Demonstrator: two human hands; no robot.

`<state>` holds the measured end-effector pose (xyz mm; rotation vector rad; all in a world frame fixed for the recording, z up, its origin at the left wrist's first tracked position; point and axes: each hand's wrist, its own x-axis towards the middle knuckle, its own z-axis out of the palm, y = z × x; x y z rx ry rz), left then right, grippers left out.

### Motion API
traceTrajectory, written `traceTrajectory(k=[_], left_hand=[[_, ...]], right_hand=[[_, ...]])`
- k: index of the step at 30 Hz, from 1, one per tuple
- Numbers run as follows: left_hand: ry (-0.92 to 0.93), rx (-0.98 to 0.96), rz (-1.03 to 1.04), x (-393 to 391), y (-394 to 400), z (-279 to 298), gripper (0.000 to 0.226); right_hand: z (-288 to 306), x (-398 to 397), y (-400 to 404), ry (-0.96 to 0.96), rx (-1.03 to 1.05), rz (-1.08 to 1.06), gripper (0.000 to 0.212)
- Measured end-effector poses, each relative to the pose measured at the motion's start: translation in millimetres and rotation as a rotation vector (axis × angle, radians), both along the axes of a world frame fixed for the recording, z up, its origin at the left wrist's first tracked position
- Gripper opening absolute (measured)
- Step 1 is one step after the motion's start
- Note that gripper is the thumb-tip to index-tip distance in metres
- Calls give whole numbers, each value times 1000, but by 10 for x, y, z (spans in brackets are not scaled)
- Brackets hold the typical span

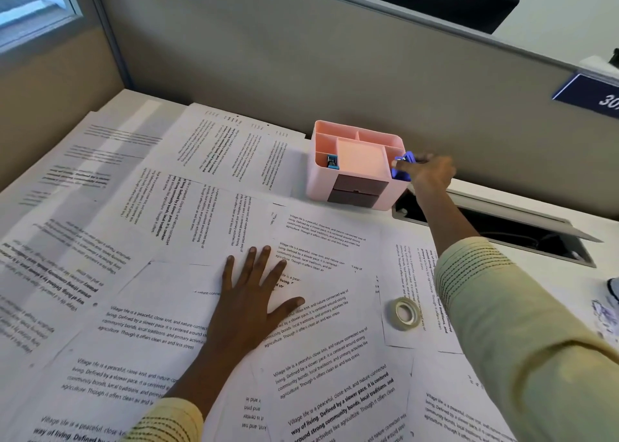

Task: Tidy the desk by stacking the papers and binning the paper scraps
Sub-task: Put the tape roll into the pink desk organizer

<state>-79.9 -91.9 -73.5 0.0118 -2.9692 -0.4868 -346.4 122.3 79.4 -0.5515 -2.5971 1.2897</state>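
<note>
Several printed papers [160, 341] lie spread and overlapping across the white desk, some turned sideways. My left hand [254, 294] rests flat on the papers in the middle, fingers straight and spread. My right hand [427, 173] reaches to the right side of a pink desk organizer [355, 160] and grips blue-handled scissors [403, 167] at the organizer's right compartment. Their blades are hidden.
A roll of clear tape [404, 312] lies on the papers at the right. A blue stapler [332, 162] sits in the organizer's left compartment. An open cable slot [522, 230] cuts the desk behind my right arm. A grey partition wall [301, 73] bounds the back.
</note>
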Motion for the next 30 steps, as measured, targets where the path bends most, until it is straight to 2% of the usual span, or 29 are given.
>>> traceTrajectory(k=[8,20,30], left_hand=[[-4,-8,1,3,0,7,79],[4,12,6,1,7,17,80],[-2,5,9,-3,-2,4,81]], right_hand=[[-58,45,-21,10,72,17,49],[-125,23,-8,56,37,-16,35],[-160,29,56,60,47,49,28]])
